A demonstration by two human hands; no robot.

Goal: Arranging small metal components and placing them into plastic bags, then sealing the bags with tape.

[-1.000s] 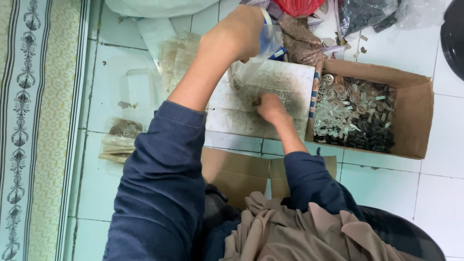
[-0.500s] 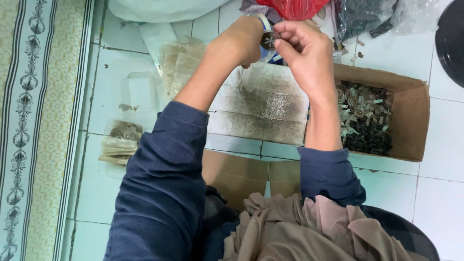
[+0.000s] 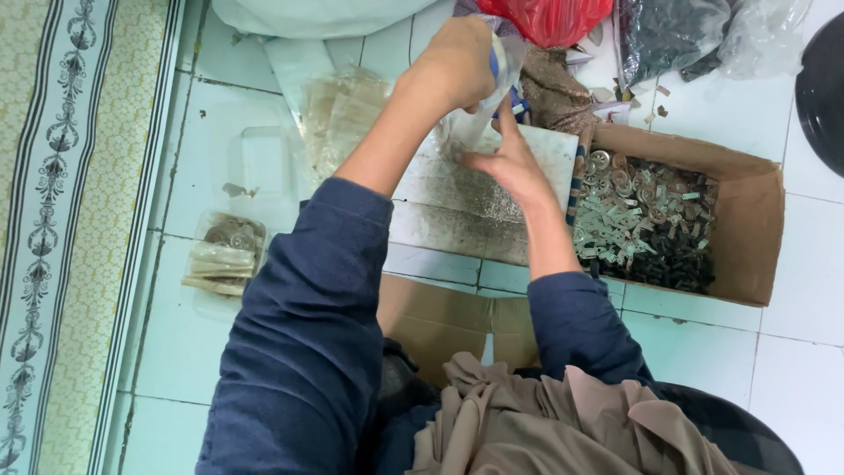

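The white tiled floor [image 3: 791,352] is under me, and a patterned mat [image 3: 79,220] lies far off past my left arm. A big brown cardboard box [image 3: 756,229] sits just to the right of my right hand [image 3: 510,167]. It is open on top and full of small shiny metal bits and dark bits [image 3: 646,224]. Right under my right hand is a flat white board [image 3: 457,198] with dusty crumbs on it. Beyond my hands I see a red bag [image 3: 549,16] and a clear bag of dark stuff [image 3: 668,35], and a whitish sack [image 3: 308,13] lies beyond my left arm. A flat piece of cardboard [image 3: 440,321] lies near my lap, below both arms. To the left of my left arm is a pile of clear little bags [image 3: 343,114], and lower down a clear tray [image 3: 224,259] holds more flat packets. My left hand [image 3: 457,62] is up high, closed around the top of a small clear plastic bag [image 3: 488,97]. The bag hangs down from that hand, just above the white board. My right hand is below it, fingers spread a bit and pointing up, with the fingertips [image 3: 505,110] touching the bottom of the bag. It is not gripping tight; it looks loose and open. I cannot tell what is inside the bag.
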